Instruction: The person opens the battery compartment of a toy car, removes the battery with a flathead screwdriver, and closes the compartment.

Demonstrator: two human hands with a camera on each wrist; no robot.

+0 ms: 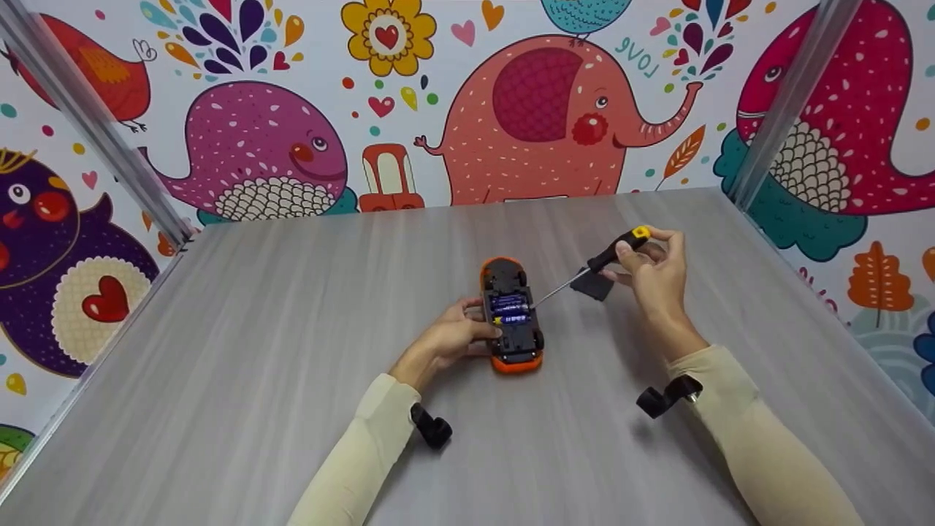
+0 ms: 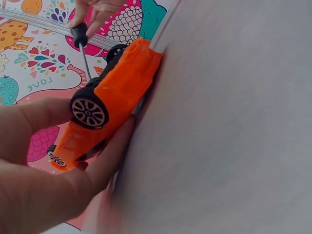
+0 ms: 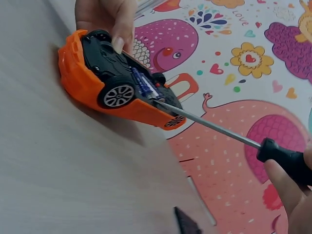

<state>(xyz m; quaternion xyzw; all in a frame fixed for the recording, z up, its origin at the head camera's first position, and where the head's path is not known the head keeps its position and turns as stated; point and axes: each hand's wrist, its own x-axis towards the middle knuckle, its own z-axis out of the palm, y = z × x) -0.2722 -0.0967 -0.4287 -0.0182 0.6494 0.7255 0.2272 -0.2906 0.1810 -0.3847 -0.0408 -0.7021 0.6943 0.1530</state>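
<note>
An orange toy car (image 1: pixel 517 349) lies upside down on the table, its black underside up. My left hand (image 1: pixel 454 334) grips it from the left, thumb over the underside and fingers along the side. Blue batteries (image 1: pixel 510 307) sit in the open compartment in the car's middle. My right hand (image 1: pixel 661 274) holds a screwdriver (image 1: pixel 617 250) with a black and yellow handle. Its metal shaft slants down to the left, and the tip is at the right edge of the battery compartment, as the right wrist view also shows beside the batteries (image 3: pixel 145 83).
A small black cover (image 1: pixel 592 286) lies on the table right of the car, below the screwdriver shaft. Printed wall panels (image 1: pixel 409 95) border the grey table (image 1: pixel 292 329) at the back and sides. Black wrist mounts (image 1: pixel 432 427) stick out from both sleeves.
</note>
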